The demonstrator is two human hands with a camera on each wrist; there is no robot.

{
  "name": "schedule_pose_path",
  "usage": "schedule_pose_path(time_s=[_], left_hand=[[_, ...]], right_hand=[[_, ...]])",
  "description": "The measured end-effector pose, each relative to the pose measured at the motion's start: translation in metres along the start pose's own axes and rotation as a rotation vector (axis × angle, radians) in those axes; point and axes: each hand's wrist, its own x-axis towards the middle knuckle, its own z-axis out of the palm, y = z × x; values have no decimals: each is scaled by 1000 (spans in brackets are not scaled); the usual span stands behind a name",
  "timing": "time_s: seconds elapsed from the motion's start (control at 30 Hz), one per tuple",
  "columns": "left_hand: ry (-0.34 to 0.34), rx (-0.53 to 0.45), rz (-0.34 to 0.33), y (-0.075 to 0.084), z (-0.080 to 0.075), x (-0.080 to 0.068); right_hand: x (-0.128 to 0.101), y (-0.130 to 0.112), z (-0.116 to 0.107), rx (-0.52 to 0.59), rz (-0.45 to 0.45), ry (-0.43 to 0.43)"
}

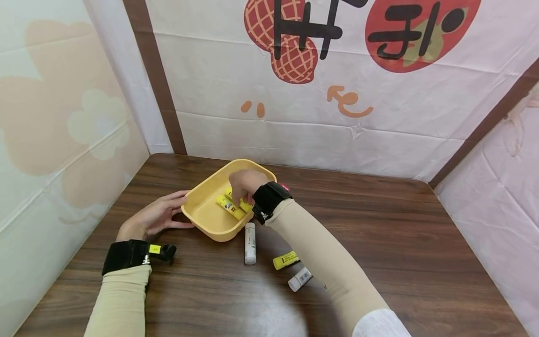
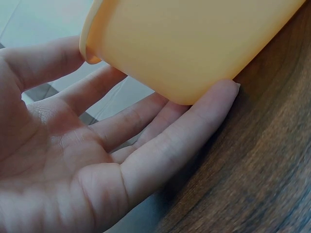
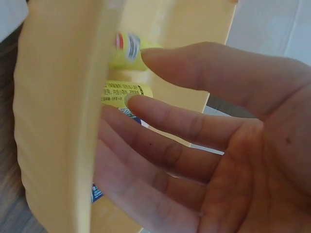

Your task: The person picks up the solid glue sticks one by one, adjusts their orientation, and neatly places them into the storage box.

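Note:
A yellow plastic tray (image 1: 212, 221) sits on the table near the back wall. My left hand (image 1: 156, 216) is at its left end. In the left wrist view, extended fingers and thumb touch the tray's outer wall (image 2: 180, 53) and rim. Over the tray's right part, my right hand (image 1: 247, 183) reaches inside. Yellow glue sticks (image 1: 229, 207) lie in there. In the right wrist view, the thumb tip is by one glue stick (image 3: 127, 54) and the index fingertip rests at another (image 3: 119, 91); neither stick is gripped. The near wall hides part of them.
A white glue stick (image 1: 250, 243) lies just in front of the tray. Nearer the right forearm are a yellow glue stick (image 1: 285, 260) and another white one (image 1: 300, 280), both partly covered by the sleeve. Printed cloth walls (image 1: 320, 135) border the wooden table (image 1: 379, 224).

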Motion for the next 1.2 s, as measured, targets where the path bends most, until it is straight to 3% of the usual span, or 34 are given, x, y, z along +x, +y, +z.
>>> schedule_pose_path(time_s=[0.37,0.73,1.0,1.2], left_hand=[[-24,-14,9,0,0,4],[-21,-37,-11,-1,1,3],[-27,-62,6,-5,-2,4],[-46,-71,12,-4,-1,7]], right_hand=[[-20,17,-1,-51,-96,84],[-52,41,6,75,-225,173],[-70,65,19,-30,-339,288],[-82,83,32,6,-311,309]])
